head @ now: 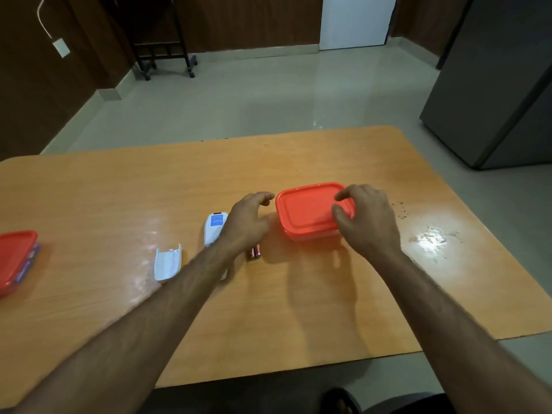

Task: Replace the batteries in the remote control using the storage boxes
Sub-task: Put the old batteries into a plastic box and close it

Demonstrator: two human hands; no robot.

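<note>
Two bare hands reach across a wooden table (119, 189) toward a lidded red storage box (310, 210). The step in hand looks like opening this box. To do it well, one hand should probably steady the base while the other lifts the lid at a corner — gently, so the box doesn't slide.

The right hand (366, 219) hovers over the box's right end, fingers loosely curled and apart, perhaps just touching the lid; it grips nothing. The left hand (246, 222) sits just beside the box's left edge, fingers relaxed, holding nothing.

The white remote control (213, 228) lies back-up beneath the left wrist, its detached battery cover (168, 262) nearby. Two batteries (254, 251) lie beside the remote. A second red box (16, 258) sits far left.
</note>
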